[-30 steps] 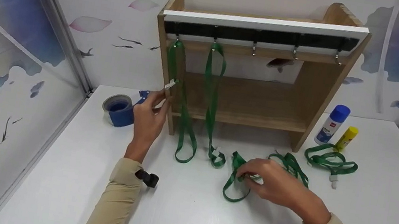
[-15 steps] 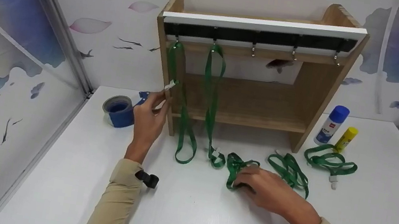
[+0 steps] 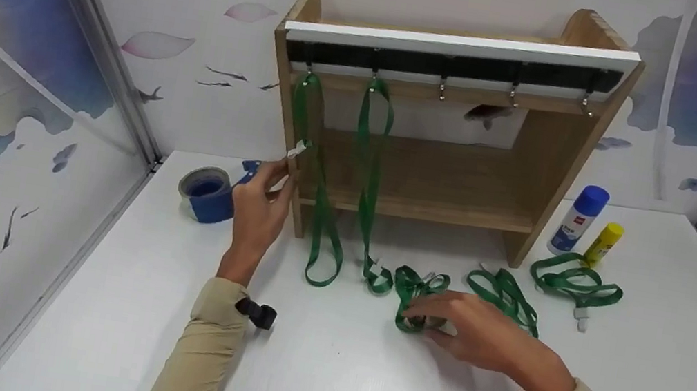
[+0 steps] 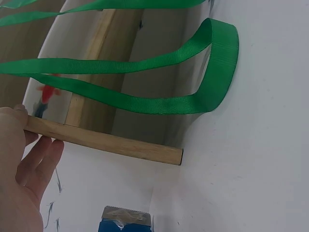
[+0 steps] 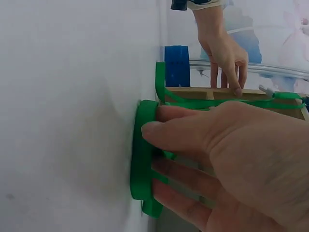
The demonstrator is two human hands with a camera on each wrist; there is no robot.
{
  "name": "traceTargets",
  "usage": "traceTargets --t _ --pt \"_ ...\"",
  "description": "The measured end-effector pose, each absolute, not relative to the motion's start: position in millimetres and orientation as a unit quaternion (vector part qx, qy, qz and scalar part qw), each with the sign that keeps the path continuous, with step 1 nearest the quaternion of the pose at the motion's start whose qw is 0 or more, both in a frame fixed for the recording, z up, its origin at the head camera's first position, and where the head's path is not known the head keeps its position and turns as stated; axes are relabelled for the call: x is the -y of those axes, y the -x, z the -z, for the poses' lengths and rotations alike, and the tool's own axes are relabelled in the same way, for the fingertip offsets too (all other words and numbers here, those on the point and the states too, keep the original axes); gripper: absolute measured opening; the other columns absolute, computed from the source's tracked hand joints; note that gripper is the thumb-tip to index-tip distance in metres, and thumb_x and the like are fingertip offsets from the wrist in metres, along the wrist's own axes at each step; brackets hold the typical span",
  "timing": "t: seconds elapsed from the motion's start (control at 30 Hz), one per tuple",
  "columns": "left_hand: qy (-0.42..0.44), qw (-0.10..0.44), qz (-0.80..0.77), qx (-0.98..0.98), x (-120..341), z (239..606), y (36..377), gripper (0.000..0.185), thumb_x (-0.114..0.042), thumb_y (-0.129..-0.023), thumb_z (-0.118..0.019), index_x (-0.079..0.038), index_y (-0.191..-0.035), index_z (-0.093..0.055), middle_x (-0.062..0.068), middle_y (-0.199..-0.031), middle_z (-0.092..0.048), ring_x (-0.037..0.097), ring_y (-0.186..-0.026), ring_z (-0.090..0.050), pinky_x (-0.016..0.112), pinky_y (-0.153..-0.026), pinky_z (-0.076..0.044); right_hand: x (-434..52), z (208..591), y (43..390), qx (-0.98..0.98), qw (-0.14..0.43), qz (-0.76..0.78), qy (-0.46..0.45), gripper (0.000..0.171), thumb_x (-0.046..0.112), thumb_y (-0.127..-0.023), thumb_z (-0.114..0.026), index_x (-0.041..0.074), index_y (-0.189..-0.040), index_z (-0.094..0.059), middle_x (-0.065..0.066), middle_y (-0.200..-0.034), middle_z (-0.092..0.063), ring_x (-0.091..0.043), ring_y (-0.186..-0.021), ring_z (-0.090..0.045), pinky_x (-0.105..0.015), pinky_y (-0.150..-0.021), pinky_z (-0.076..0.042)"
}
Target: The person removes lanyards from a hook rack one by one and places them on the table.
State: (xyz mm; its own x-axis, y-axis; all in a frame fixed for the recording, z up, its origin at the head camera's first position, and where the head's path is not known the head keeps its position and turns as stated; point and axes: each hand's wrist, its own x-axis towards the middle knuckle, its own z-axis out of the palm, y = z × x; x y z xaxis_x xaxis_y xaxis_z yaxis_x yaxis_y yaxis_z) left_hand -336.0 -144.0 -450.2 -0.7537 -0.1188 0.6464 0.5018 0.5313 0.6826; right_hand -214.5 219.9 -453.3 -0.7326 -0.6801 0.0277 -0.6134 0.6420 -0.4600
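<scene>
Pinching a bunched green strap [image 5: 144,159], the right hand [image 3: 474,327] is working low over the white table [image 3: 307,371], in front of the wooden rack [image 3: 442,177]. Its thumb and fingers are bending in around the band, nearly closing, while the bunch is resting on the table. Handling this well probably means taking one flat band lightly rather than squeezing the pile, since overlapping loops could be snagging one another. The left hand [image 3: 259,206] is gripping the rack's side edge, thumb and fingers lying on opposite faces; a firm but still hold should be enough here.

The strap is showing a fine ribbed weave, flat and limp, curling into rounded loops. Two matching straps, the left one [image 4: 223,67] and its neighbour [image 3: 373,178], are hanging in long loops from thin, shiny hooks [image 3: 443,87]. The rack is showing smooth, pale-brown grain below a black strip. Farther right, a coiled strap [image 3: 509,298] and another coil [image 3: 564,283] are lying near a blue-capped bottle [image 3: 573,227] and a yellow tube [image 3: 604,244]. A blue tape roll [image 3: 212,205] is sitting beyond the left hand.
</scene>
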Motion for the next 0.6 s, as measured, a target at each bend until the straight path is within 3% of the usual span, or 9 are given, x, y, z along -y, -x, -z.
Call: traceTargets --t 0.13,0.23,0.37,0.47,0.6 --pt "0.120 0.332 0.466 0.812 144.7 450.2 335.9 0.027 -0.020 -0.108 -0.070 -0.010 -0.133 -0.074 0.009 -0.132 -0.079 0.025 -0.122 -0.077 0.043 -0.091 -0.068 -238.5 428.6 223.7 -0.899 0.041 0.276 0.336 0.042 0.010 -0.099 -0.078 0.022 -0.139 -0.075 0.000 -0.142 -0.075 -0.027 -0.131 -0.072 -0.051 -0.107 -0.061" --pt "0.120 0.332 0.467 0.811 145.2 449.6 336.1 0.028 -0.021 -0.108 -0.070 -0.010 -0.133 -0.074 0.009 -0.133 -0.079 0.025 -0.123 -0.077 0.043 -0.092 -0.068 -260.2 408.6 232.6 -0.907 -0.060 0.306 0.283 0.035 0.011 -0.100 -0.078 0.021 -0.133 -0.078 -0.003 -0.133 -0.079 -0.019 -0.113 -0.078 -0.035 -0.096 -0.067" --pt "0.118 0.332 0.468 0.810 146.1 449.4 335.4 0.029 -0.021 -0.107 -0.071 -0.010 -0.134 -0.073 0.009 -0.133 -0.078 0.026 -0.123 -0.077 0.043 -0.092 -0.068 -285.5 390.8 246.6 -0.896 -0.218 0.355 0.151 0.025 0.020 -0.102 -0.078 0.015 -0.127 -0.079 -0.006 -0.118 -0.082 0.002 -0.094 -0.071 -0.008 -0.080 -0.056" --pt "0.119 0.331 0.469 0.810 145.7 450.1 335.3 0.030 -0.023 -0.107 -0.071 -0.011 -0.134 -0.073 0.008 -0.134 -0.078 0.026 -0.124 -0.076 0.042 -0.092 -0.068 -296.8 387.2 256.6 -0.861 -0.303 0.407 0.040 0.031 0.031 -0.102 -0.079 0.012 -0.126 -0.076 -0.005 -0.115 -0.080 0.009 -0.092 -0.066 -0.004 -0.080 -0.052" --pt "0.121 0.330 0.474 0.807 144.8 451.4 335.7 0.030 -0.025 -0.107 -0.071 -0.011 -0.134 -0.074 0.008 -0.134 -0.078 0.026 -0.124 -0.076 0.043 -0.092 -0.068 -303.4 395.0 269.0 -0.817 -0.359 0.449 -0.053 0.045 0.038 -0.098 -0.082 0.011 -0.132 -0.068 -0.003 -0.112 -0.072 0.000 -0.095 -0.065 -0.008 -0.084 -0.054"
